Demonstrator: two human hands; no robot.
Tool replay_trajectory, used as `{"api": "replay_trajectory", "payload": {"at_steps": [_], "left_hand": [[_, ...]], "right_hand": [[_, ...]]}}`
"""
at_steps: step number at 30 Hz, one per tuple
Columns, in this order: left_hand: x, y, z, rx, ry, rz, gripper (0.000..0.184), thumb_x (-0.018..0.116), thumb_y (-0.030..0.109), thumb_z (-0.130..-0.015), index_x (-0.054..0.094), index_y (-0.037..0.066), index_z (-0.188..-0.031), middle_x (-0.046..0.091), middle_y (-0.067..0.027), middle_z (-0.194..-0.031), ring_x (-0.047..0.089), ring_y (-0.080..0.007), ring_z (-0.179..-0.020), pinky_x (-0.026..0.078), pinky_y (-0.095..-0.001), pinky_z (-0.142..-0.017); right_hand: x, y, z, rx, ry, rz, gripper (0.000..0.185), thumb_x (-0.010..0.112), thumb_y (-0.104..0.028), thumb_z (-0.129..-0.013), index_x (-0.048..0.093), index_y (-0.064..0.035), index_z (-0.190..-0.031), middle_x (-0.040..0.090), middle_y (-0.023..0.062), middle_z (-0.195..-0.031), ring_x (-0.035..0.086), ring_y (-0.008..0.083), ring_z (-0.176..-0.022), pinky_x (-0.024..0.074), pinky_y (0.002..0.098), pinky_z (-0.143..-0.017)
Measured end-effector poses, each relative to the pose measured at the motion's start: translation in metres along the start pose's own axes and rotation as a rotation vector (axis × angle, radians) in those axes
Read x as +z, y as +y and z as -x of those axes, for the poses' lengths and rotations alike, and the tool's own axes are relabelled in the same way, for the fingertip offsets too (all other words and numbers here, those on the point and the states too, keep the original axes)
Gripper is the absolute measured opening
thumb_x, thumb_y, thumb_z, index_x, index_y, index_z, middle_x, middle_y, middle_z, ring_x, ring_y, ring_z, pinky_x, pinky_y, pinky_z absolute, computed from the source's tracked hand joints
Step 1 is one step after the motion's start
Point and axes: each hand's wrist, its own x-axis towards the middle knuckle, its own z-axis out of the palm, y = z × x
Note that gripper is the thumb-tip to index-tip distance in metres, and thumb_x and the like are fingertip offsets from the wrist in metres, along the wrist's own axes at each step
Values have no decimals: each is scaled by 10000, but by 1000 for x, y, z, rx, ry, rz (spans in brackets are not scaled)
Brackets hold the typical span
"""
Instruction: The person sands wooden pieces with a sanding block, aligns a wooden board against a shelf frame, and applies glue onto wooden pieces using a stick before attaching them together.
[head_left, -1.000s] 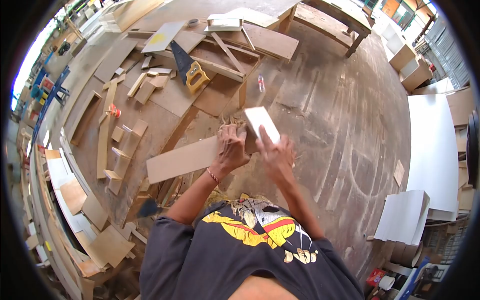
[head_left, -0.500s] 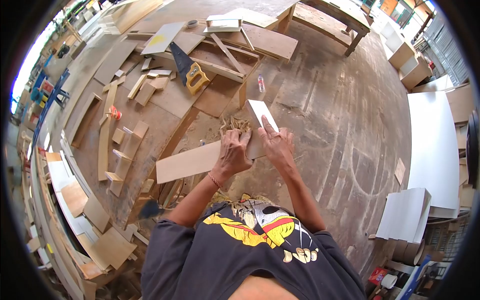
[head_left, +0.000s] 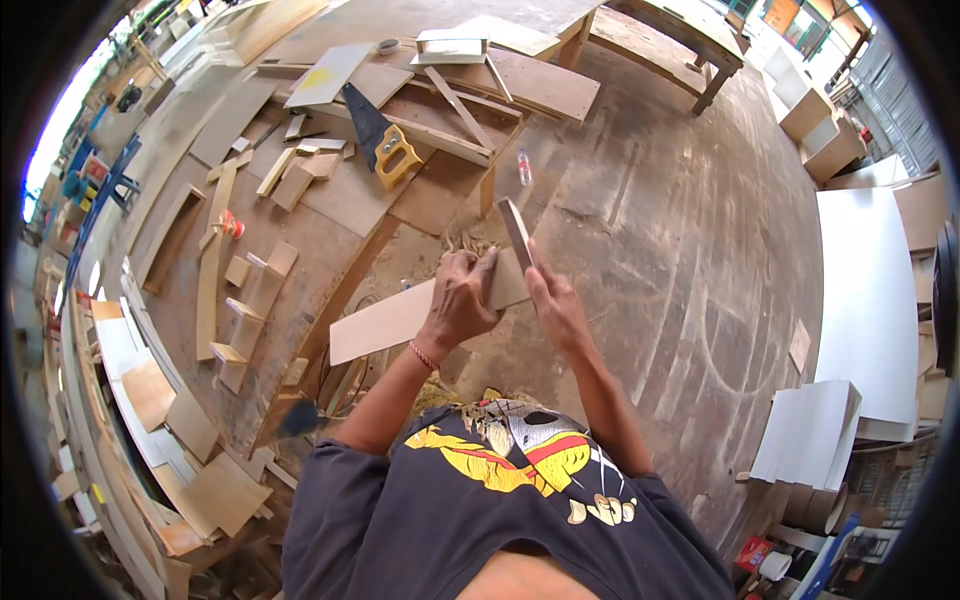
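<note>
While the left grip (head_left: 460,300) clasps the long board (head_left: 385,325), now slid toward three o'clock | right grip (head_left: 556,308), pinching the short board (head_left: 516,234) pointing to eleven, has turned its brown side up: pieces sit crosswise, contact unclear | saw (head_left: 396,156) beyond, on tabletop (head_left: 318,245), eleven o'clock

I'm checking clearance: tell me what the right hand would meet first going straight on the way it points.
Probably the wooden bench leg, beyond the flat piece in the right hand; depth is unclear, so it might miss.
</note>
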Motion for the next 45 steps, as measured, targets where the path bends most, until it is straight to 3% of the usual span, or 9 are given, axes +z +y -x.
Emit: {"api": "replay_trajectory", "payload": {"at_steps": [3, 7, 9, 13, 16, 25, 29, 34, 45], "left_hand": [[-3, -5, 2, -34, -18, -10, 741, 732, 138, -531, 513, -1, -1225, 523, -187, -982, 495, -337, -922, 415, -388, -841], [0, 11, 4, 58, -29, 45, 743, 741, 135, -530, 516, 3, -1226, 533, -173, -992, 502, -326, -929, 419, -389, -837], [-1, 10, 2, 60, -46, 81, 740, 742, 133, -530, 519, 4, -1223, 537, -169, -991, 504, -322, -930, 420, -386, -835], [-3, -5, -5, -11, 41, 95, 689, 716, 151, -549, 535, -25, -1190, 532, -175, -911, 507, -310, -864, 415, -360, -791], [1, 3, 3, -8, -6, 123, 688, 708, 147, -555, 529, -29, -1196, 537, -173, -905, 508, -310, -883, 414, -363, -804], [11, -1, -21, -318, 68, 271, 656, 705, 184, -601, 534, -17, -1202, 563, -178, -908, 564, -301, -835, 455, -351, -768], [26, 8, -34, -263, 84, 237, 668, 702, 218, -633, 508, -33, -1221, 562, -173, -909, 561, -298, -874, 448, -359, -790], [28, 1, -50, -183, 9, 302, 761, 688, 225, -655, 396, -77, -1289, 514, -215, -1071, 519, -315, -1011, 423, -355, -871], [19, 8, -40, -55, -92, 75, 962, 702, 165, -655, 122, -57, -1390, 209, -271, -1405, 173, -388, -1328, 153, -415, -1092]], "right_hand": [[5, 2, 9, -104, -30, -177, 426, 491, -307, -908, 445, -209, -1320, 507, 119, -690, 483, 125, -706, 429, 291, -673], [-2, -4, -20, 140, 3, -147, 433, 493, -271, -916, 423, -195, -1336, 490, 43, -733, 454, 97, -694, 415, 267, -659], [2, -5, -24, 68, -23, -452, 438, 476, -264, -927, 403, -191, -1352, 474, 15, -740, 439, 87, -680, 408, 252, -629], [7, -3, -3, -66, -65, -300, 441, 451, -247, -941, 376, -169, -1368, 467, -18, -746, 425, 82, -674, 397, 236, -616], [2, -13, -12, 47, -2, -219, 437, 424, -223, -956, 355, -121, -1375, 461, -50, -766, 399, 70, -663, 377, 220, -602], [9, -8, -23, -189, -78, -429, 618, 525, -309, -914, 234, -113, -1423, 553, -5, -991, 501, 100, -877, 416, 241, -773], [-2, -25, -38, -52, -40, -243, 628, 656, -286, -817, 382, -45, -1328, 577, 69, -1023, 535, 139, -910, 434, 271, -816], [-15, -24, -53, 61, -66, -329, 604, 660, -200, -772, 404, -33, -1294, 583, 114, -1097, 553, 174, -986, 434, 287, -856], [-25, -30, -65, 98, -179, -491, 557, 612, -152, -754, 443, -34, -1271, 581, 98, -1091, 538, 181, -1002, 417, 295, -890]]}}
